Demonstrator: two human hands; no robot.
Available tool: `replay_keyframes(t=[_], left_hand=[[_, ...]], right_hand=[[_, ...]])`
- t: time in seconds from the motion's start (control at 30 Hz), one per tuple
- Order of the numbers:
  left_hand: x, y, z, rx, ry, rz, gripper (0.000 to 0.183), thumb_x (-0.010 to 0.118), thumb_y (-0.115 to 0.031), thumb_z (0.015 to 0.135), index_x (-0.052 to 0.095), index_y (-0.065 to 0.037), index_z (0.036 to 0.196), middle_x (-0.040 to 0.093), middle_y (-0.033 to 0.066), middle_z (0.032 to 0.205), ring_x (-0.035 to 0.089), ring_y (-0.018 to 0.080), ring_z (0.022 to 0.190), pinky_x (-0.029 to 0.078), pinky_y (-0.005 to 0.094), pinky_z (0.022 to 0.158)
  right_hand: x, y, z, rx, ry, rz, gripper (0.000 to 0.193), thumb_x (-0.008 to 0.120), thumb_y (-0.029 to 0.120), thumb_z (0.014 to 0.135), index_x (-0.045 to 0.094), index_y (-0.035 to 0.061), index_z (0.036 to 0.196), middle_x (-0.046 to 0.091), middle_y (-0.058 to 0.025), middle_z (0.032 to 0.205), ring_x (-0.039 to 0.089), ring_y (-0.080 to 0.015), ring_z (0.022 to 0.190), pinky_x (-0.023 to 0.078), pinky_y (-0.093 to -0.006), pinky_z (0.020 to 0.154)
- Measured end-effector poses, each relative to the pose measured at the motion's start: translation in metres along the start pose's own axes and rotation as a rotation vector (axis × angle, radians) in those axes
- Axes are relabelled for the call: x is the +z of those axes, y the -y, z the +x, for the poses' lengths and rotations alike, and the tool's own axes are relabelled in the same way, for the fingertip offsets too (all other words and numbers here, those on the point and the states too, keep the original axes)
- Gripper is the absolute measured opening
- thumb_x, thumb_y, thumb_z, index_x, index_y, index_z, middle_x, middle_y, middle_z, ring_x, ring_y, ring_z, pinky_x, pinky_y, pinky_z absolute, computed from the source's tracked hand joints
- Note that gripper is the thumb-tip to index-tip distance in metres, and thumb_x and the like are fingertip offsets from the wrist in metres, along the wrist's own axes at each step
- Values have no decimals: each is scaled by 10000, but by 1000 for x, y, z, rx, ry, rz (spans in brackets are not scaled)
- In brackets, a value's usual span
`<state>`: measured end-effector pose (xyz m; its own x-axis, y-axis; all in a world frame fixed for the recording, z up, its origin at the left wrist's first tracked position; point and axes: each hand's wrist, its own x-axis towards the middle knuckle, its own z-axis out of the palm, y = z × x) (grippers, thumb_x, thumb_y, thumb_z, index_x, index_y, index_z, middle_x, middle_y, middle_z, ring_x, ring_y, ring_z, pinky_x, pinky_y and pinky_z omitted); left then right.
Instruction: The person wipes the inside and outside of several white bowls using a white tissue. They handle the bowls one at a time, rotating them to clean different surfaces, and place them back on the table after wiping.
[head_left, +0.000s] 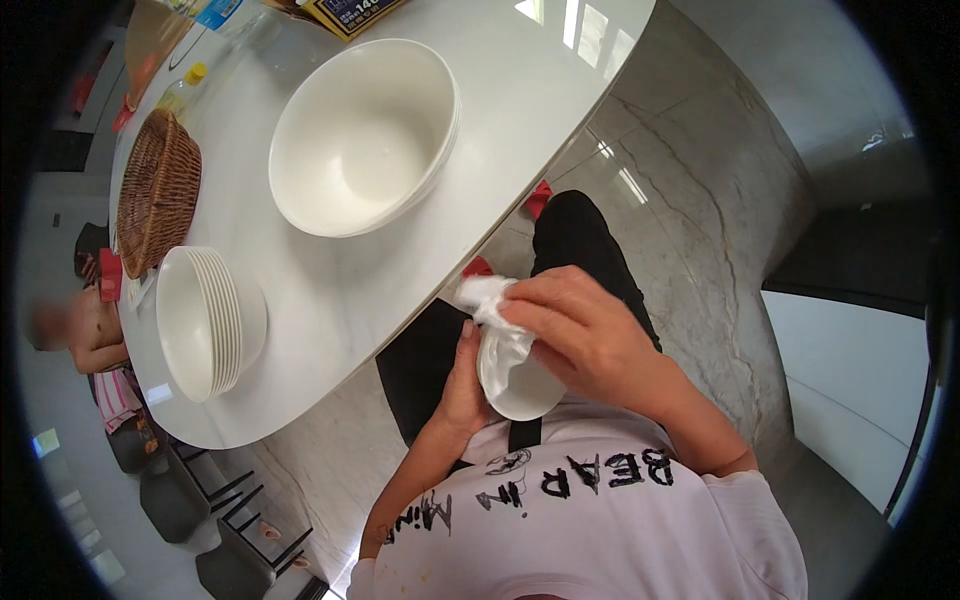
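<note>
A small white bowl [530, 393] is held in front of my shirt, off the table edge. My left hand [462, 388] grips it along its left side, the thumb up near the rim. In my right hand [590, 335] is a crumpled white cloth [492, 310], perhaps a paper towel, pinched by the fingers and draped over the bowl's rim and inside. Part of the bowl is hidden under the cloth and my right hand. On the table, to the left, a stack of several white bowls [205, 322] lies tipped toward its side.
A large white bowl [365, 140] stands on the white table [330, 300], with a wicker basket [160, 190] and a yellow-capped bottle [187, 88] beyond. A dark box [350, 14] sits at the far edge. Chairs [232, 555] and another person [95, 325] are left; a white cabinet [850, 375] stands right.
</note>
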<state>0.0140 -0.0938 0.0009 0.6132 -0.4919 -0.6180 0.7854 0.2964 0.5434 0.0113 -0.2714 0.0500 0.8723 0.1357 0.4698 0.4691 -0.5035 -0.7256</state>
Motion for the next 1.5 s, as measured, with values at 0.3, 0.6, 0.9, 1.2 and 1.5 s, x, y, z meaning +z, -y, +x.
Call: replay_keyframes(t=[0.3, 0.6, 0.9, 1.2, 1.5], left_hand=[[-3, 5, -2, -88, 34, 83, 611, 284, -549, 1001, 372, -96, 1401, 495, 85, 1337, 522, 180, 1194, 443, 343, 1003], [-6, 1, -6, 469, 148, 432, 876, 497, -648, 880, 325, 25, 1413, 469, 137, 1340, 497, 206, 1203, 390, 316, 1015], [-13, 4, 1, 258, 248, 401, 1041, 379, -791, 829, 221, 8, 1476, 411, 142, 1401, 425, 208, 1273, 319, 323, 1069], [-5, -2, -3, 557, 135, 524, 966, 425, -725, 863, 288, 54, 1416, 447, 168, 1350, 476, 231, 1220, 367, 333, 1033], [-20, 2, 0, 558, -29, 412, 951, 366, -744, 870, 292, 26, 1423, 439, 168, 1371, 467, 247, 1247, 382, 370, 1036]], right_hand=[[2, -10, -3, -92, 77, -102, 369, 777, 47, 615, 634, 32, 956, 604, -79, 907, 584, -265, 811, 500, -352, 678], [15, -39, -37, 544, -20, 215, 208, 750, 76, 696, 638, 5, 856, 556, -85, 744, 559, -202, 648, 457, -298, 586], [3, -28, -18, 5, -65, -115, 255, 775, 45, 601, 579, 57, 763, 523, -75, 760, 562, -258, 699, 470, -351, 572], [35, -52, -57, 647, -56, 426, 186, 736, 147, 785, 640, -7, 825, 596, -48, 676, 536, -109, 568, 422, -269, 503], [10, -31, -76, 1095, 285, 995, 181, 725, 167, 833, 683, 8, 908, 646, -22, 751, 568, -72, 576, 455, -215, 488]])
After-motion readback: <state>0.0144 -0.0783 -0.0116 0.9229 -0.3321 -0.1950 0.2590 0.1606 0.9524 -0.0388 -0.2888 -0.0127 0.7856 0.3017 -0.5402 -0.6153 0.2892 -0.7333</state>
